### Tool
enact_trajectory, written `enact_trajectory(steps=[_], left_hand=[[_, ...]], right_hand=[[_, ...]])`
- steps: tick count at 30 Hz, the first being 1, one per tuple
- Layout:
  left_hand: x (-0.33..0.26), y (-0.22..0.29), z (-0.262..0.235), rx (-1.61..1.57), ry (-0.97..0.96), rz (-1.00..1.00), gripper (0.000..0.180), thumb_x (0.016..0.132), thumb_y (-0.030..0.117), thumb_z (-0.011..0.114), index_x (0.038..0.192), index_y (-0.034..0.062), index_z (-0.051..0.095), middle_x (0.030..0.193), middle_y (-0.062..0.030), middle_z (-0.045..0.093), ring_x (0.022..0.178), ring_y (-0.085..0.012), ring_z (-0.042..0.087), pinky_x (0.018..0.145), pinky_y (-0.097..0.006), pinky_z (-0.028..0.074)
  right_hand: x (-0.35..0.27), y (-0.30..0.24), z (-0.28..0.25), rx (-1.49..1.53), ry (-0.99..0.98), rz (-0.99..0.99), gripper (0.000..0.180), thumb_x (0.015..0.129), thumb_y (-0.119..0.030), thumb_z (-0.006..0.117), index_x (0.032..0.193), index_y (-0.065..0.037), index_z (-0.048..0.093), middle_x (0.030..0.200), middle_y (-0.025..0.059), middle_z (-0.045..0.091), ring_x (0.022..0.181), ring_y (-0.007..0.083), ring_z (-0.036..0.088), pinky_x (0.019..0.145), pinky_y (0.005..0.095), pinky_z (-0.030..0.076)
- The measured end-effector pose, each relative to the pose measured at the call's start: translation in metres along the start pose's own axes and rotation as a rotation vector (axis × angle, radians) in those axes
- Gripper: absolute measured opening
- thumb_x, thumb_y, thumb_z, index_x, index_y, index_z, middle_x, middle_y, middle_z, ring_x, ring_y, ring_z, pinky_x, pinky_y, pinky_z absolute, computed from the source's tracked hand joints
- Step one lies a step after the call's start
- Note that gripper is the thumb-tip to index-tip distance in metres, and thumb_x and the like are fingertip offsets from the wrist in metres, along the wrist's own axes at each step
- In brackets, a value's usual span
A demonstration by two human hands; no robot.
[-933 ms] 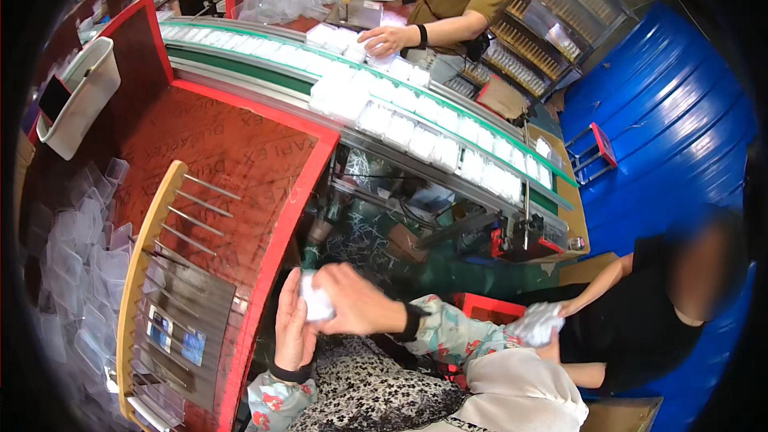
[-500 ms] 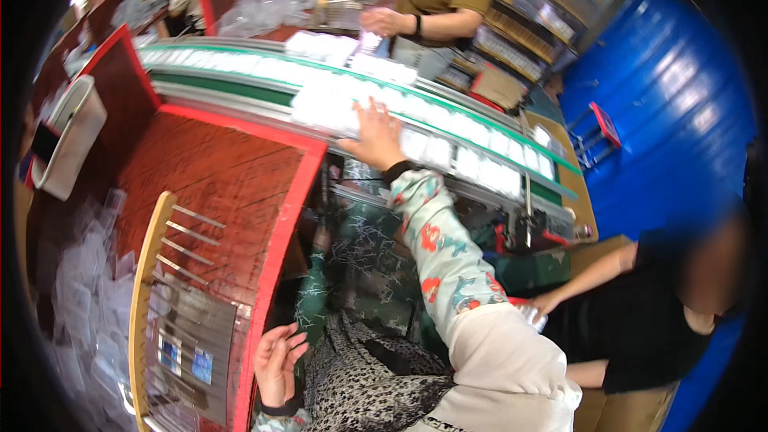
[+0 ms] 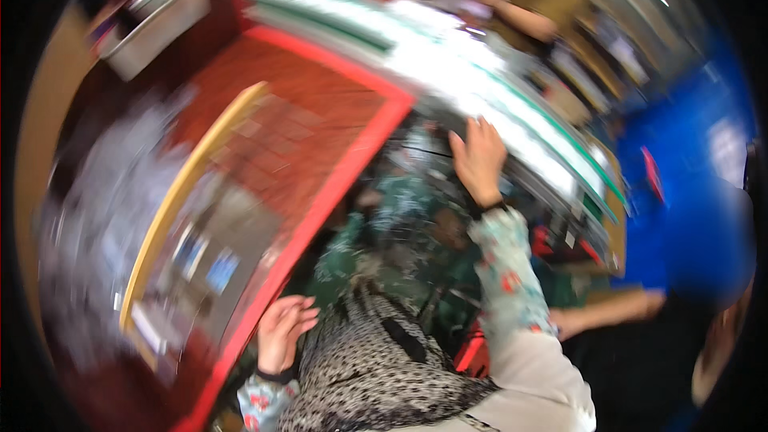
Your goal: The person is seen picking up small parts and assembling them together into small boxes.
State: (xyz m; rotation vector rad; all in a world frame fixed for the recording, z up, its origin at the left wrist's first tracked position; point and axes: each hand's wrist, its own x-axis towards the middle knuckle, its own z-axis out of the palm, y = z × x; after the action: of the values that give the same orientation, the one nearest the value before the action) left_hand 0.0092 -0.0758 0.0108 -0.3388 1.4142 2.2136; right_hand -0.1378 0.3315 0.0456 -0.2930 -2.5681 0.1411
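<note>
My right hand [image 3: 482,156] is stretched out at the near edge of a conveyor [image 3: 352,30], its fingers extended and nothing seen in them. Bright, washed-out pieces [image 3: 460,64] lie in rows along the belt; glare and blur hide their exact kind. My left hand [image 3: 286,332] hovers by the red rim of the worktable [image 3: 352,164], fingers loosely bent and slightly apart, holding nothing. Left of it, on the red-brown tabletop, rests a rack with a yellow wooden bar [image 3: 188,172] and a grey panel [image 3: 256,224] bearing small blue-and-white patches.
Blurred clear plastic pieces [image 3: 108,216] are heaped at the left, below a white bin [image 3: 160,24]. Across the conveyor stands a person in an olive shirt [image 3: 548,4]. Close on my right, another person's forearm [image 3: 612,312] reaches toward me. A red stool [image 3: 652,176] stands farther right.
My right hand has drawn back from the pieces on the conveyor to its near edge. My left hand stays by the table rim, its fingers slightly closer together. The whole view has swung and blurred.
</note>
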Motion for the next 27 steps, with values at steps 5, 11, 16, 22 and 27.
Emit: enact_trajectory(steps=[5, 11, 16, 22, 27], left_hand=[[-0.040, -0.016, -0.055, -0.197, 0.168, 0.099, 0.020, 0.094, 0.014, 0.053, 0.110, 0.0034, 0.055, 0.109, -0.0124, 0.062, 0.092, -0.0203, 0.063, 0.080, -0.034, 0.052], [-0.112, -0.021, -0.135, 0.059, 0.849, 0.580, 0.019, 0.088, 0.010, 0.059, 0.106, 0.0047, 0.053, 0.115, -0.0115, 0.058, 0.097, -0.0177, 0.060, 0.073, -0.027, 0.050], [-0.127, 0.010, -0.211, 1.212, 1.386, 0.675, 0.042, 0.082, 0.016, 0.066, 0.118, 0.0007, 0.050, 0.122, -0.0122, 0.049, 0.108, -0.0214, 0.053, 0.091, -0.034, 0.043], [-0.137, -0.014, -0.169, -0.112, 0.801, 0.543, 0.026, 0.090, 0.016, 0.058, 0.112, 0.0035, 0.053, 0.106, -0.0079, 0.058, 0.093, -0.0198, 0.058, 0.080, -0.034, 0.050], [-0.169, -0.045, -0.153, -0.836, 0.309, 0.247, 0.035, 0.096, 0.032, 0.049, 0.119, 0.0063, 0.051, 0.116, -0.0126, 0.057, 0.107, -0.0272, 0.057, 0.087, -0.047, 0.050]], right_hand=[[-0.139, -0.183, -0.013, 0.785, -0.717, -0.652, 0.023, 0.080, -0.018, 0.064, 0.100, -0.006, 0.064, 0.096, 0.0133, 0.064, 0.090, 0.0319, 0.060, 0.080, 0.0405, 0.048], [-0.225, -0.342, -0.030, 1.183, -0.818, -1.035, 0.027, 0.081, -0.015, 0.063, 0.107, -0.005, 0.059, 0.102, 0.0121, 0.061, 0.095, 0.0304, 0.059, 0.077, 0.0388, 0.049], [-0.248, -0.425, -0.025, 0.893, -0.499, -1.153, 0.052, 0.079, -0.012, 0.060, 0.128, -0.002, 0.044, 0.131, 0.0231, 0.042, 0.120, 0.0371, 0.042, 0.093, 0.0466, 0.038], [-0.237, -0.476, 0.017, 0.506, -0.567, -1.202, 0.071, 0.076, -0.031, 0.068, 0.134, -0.004, 0.039, 0.102, 0.0206, 0.051, 0.106, 0.0363, 0.048, 0.083, 0.0485, 0.040], [-0.264, -0.416, -0.048, 1.182, -0.912, -0.959, 0.067, 0.081, -0.030, 0.066, 0.134, -0.002, 0.037, 0.114, 0.0205, 0.046, 0.106, 0.0372, 0.048, 0.088, 0.0438, 0.041]])
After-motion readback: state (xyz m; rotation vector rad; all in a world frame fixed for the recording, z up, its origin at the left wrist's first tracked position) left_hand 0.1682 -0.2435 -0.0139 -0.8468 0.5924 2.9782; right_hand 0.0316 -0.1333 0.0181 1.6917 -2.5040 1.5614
